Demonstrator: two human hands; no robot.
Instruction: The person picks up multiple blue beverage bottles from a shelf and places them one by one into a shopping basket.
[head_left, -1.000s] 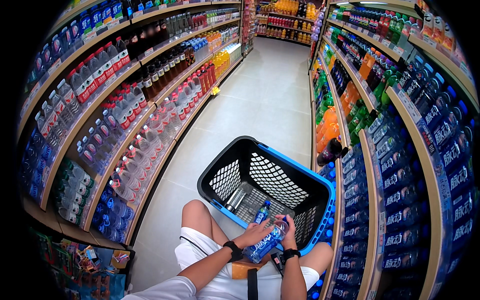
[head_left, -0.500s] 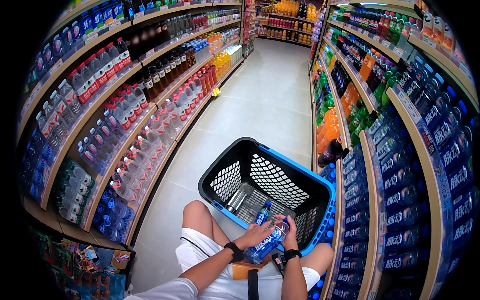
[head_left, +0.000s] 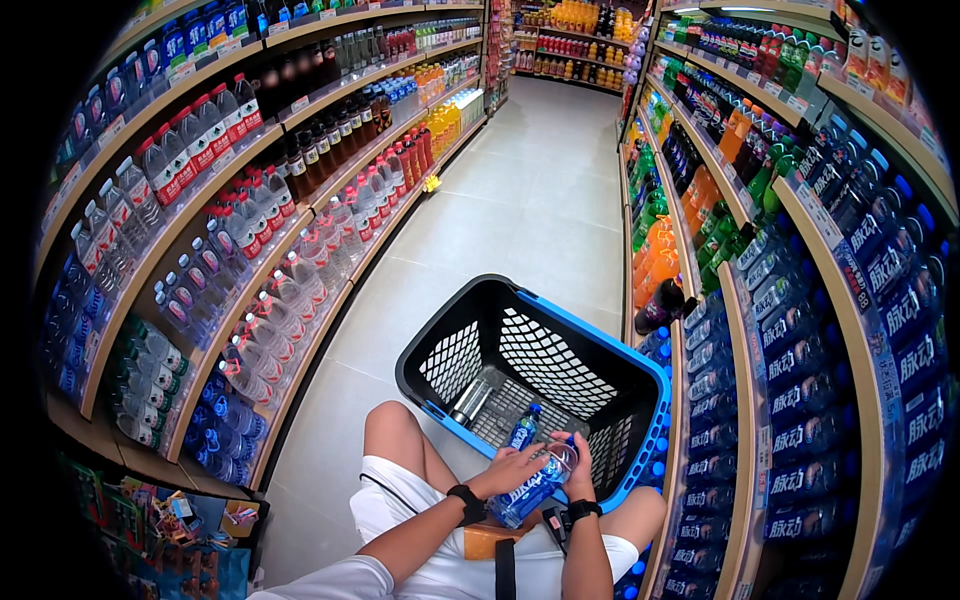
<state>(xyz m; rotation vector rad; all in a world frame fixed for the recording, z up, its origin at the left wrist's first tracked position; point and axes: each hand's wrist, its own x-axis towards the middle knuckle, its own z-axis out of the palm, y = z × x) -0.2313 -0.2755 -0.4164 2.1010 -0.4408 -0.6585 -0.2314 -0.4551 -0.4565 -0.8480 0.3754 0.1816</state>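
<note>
A clear drink bottle with a blue label lies tilted across my lap, its upper end toward the basket. My left hand lies over its upper body, fingers bent against it. Around the neck end, near a blue cap, my right hand is closed; the fingers partly hide the cap. Just beyond my hands stands the black and blue shopping basket. Inside it are another blue-capped bottle, close to my left fingers, and a silver and clear cylinder by the left wall.
A shelf of clear water bottles runs along the left. At the right, close to the basket, shelves hold rows of blue-labelled bottles. A dark bottle sticks out from the right shelf. Grey tiled floor stretches ahead between them.
</note>
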